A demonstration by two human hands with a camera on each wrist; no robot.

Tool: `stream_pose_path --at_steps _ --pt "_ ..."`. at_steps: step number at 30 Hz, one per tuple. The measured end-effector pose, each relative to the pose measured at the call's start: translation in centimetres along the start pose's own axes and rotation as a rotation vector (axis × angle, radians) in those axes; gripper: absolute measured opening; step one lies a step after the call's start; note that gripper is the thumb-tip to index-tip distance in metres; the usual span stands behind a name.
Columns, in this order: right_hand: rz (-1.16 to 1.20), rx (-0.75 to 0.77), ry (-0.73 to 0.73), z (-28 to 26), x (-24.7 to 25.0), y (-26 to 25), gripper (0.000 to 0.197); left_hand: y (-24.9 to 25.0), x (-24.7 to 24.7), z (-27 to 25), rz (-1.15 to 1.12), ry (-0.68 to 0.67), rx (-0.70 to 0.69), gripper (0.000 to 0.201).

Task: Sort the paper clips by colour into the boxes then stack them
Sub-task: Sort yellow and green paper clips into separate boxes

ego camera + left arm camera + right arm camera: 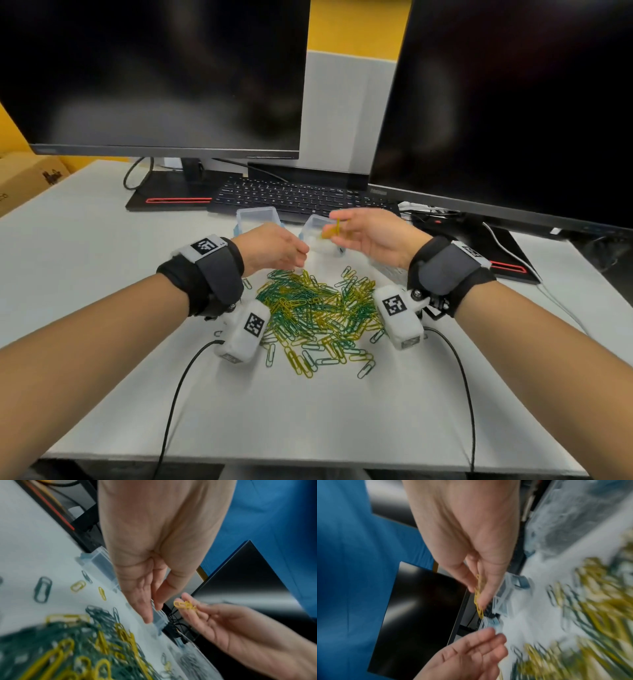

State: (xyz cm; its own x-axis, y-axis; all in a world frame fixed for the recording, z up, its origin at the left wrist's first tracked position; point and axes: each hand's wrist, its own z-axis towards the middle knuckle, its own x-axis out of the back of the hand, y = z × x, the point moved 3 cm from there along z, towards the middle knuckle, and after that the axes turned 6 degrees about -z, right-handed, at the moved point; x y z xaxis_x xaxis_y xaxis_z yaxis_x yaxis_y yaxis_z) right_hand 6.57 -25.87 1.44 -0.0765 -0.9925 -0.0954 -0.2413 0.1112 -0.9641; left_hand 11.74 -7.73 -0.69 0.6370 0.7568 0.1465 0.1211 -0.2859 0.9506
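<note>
Nearest to me, low in the head view's centre, I see the pile of green and yellow paper clips [315,315] spread on the white table [102,308], with loose ones straying toward the bottom of the heap. Just above the pile, left of centre, my left hand [274,251] hovers with its fingers relaxed and slightly bent, holding nothing; the left wrist view shows the fingertips [147,616] pointing down at the tabletop. To its right, a little higher in the frame, my right hand [373,236] pinches a small bunch of yellow clips [334,231] between thumb and fingers, dangling right in front of the clear box [317,226]. A second clear box [258,217] stands just left of it, near the frame's centre. Beyond them lies a black keyboard [291,197], then two dark monitors [154,75] fill the upper frame.
</note>
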Motion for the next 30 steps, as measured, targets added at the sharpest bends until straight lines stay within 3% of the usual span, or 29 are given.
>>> stream_pose_path --at_steps 2,5,9,11,14,16,19,22,25,27,30 --pt "-0.051 0.062 0.106 1.1 0.0 -1.1 0.037 0.2 0.5 0.4 0.161 0.073 -0.023 0.025" --pt "-0.197 0.044 0.128 2.5 -0.7 -1.4 0.041 0.3 0.8 1.0 0.335 0.112 -0.015 0.025" --pt "-0.289 0.066 0.082 3.2 -1.6 -1.7 0.041 -0.2 1.5 1.2 0.492 0.07 -0.009 0.027" --pt "-0.376 0.096 0.105 3.1 -1.9 -1.7 0.031 -0.5 1.7 1.0 0.574 0.019 0.009 0.028" --pt "-0.896 0.078 -0.03 2.5 -3.5 -0.3 0.019 -0.8 1.1 0.9 0.682 -0.031 0.014 0.03" --pt "-1.302 0.064 -0.149 2.2 -4.7 1.4 0.026 -0.9 0.5 0.9 0.768 -0.045 0.025 0.033" --pt "-1.575 0.201 -0.144 2.3 -5.9 3.5 0.035 -1.1 -0.4 1.0 0.946 -0.049 0.036 0.031" --pt "-1.572 0.318 -0.13 2.2 -6.3 4.3 0.026 -1.5 -0.5 1.0 0.992 -0.057 0.046 0.014" --pt "-1.448 0.293 -0.158 1.9 -5.4 4.5 0.017 -1.6 0.1 0.7 0.876 -0.026 0.017 0.012" --pt "-1.179 0.195 -0.151 1.6 -4.2 4.5 0.015 -1.5 0.6 0.3 0.8 -0.01 -0.039 0.006" --pt "-0.585 0.037 -0.18 0.8 -2.7 4.6 0.017 -1.4 1.5 -0.4 0.598 0.042 -0.086 0.006"
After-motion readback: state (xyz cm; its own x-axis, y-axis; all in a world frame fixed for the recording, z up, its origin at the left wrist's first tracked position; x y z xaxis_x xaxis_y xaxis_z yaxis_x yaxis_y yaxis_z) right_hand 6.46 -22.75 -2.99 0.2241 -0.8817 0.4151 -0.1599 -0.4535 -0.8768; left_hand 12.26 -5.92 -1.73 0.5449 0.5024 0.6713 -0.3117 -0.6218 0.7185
